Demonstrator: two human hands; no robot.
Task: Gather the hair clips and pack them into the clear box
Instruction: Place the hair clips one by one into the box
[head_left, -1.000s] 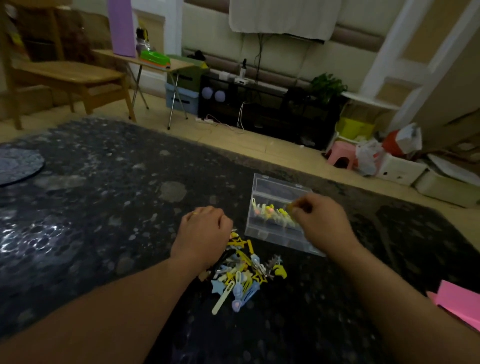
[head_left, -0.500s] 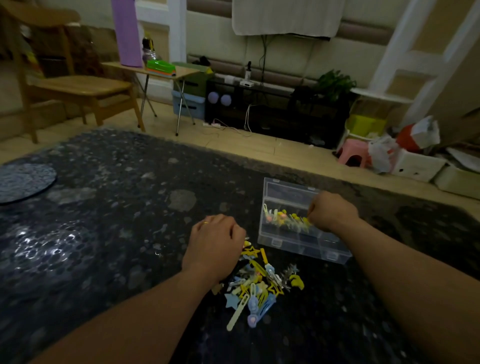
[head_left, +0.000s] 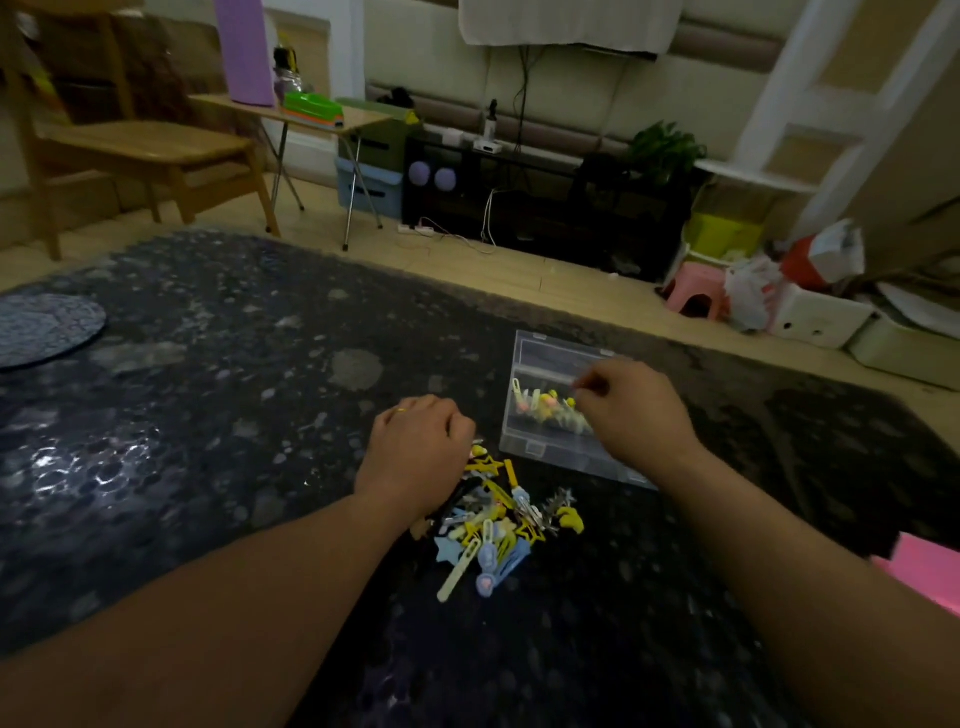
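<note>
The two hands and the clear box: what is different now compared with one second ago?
Little changed. The right hand stayed over the clear box, fingers pinched together; whether it holds a clip is hard to tell. The left hand stayed curled on the edge of the loose pile of hair clips. The row of clips in the box looks the same. The camera shifted slightly.

I sit at a dark speckled glossy tabletop (head_left: 208, 415) in dim light. Beyond its far edge runs a pale wooden plank floor (head_left: 519, 270). Far left of it stands a light wooden chair (head_left: 145, 150), and beside that a small folding table on metal legs (head_left: 311, 119). A low black shelf unit (head_left: 519, 197) lines the cream wall; a pink plastic stool (head_left: 696, 296) sits to its right.
</note>
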